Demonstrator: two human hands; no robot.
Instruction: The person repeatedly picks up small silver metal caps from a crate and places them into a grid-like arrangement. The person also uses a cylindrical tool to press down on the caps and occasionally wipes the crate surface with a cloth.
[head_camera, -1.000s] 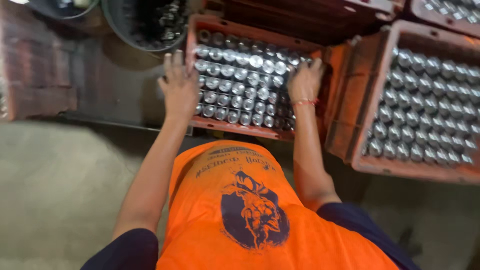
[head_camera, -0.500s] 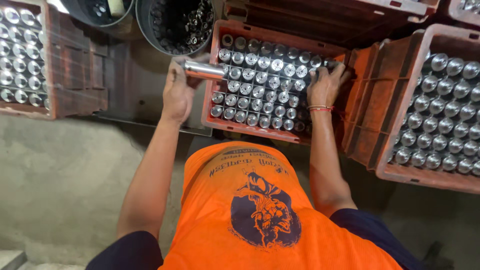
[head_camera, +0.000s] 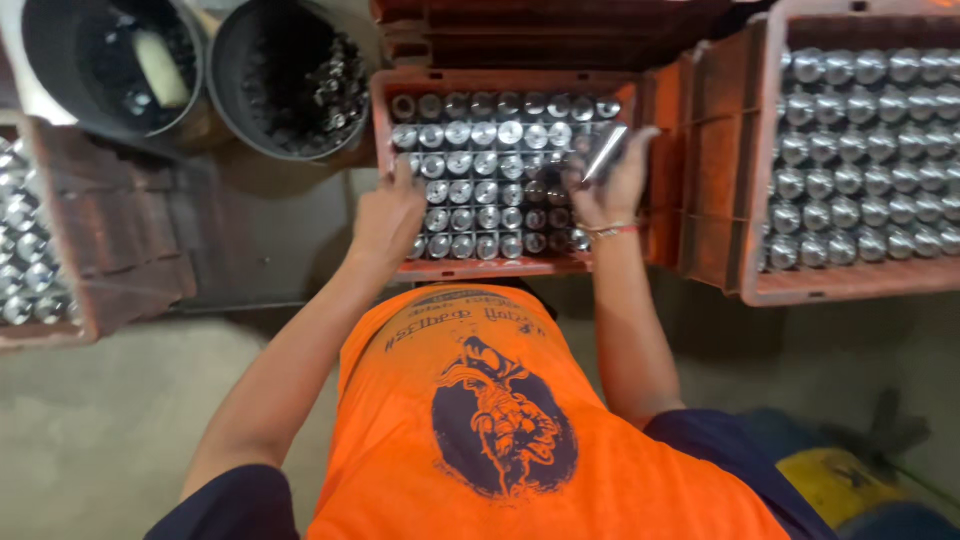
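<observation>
An orange-red crate in front of me holds rows of upright shiny metal cylinders. My left hand lies on the cylinders at the crate's left side, fingers curled over their tops; whether it grips one is hidden. My right hand, with a thread band at the wrist, is at the crate's right side. It holds one metal cylinder tilted above the rows. My orange printed shirt fills the bottom of the view.
A second crate packed with the same cylinders stands close on the right, and a third is on the left. Two dark buckets with metal parts stand at the back left. More crates are stacked behind. A yellow object lies on the floor at the lower right.
Half a second ago my left hand held a cylinder lifted beside the crate; now that hand is down on the rows. My right hand has raised a cylinder at the right side.
</observation>
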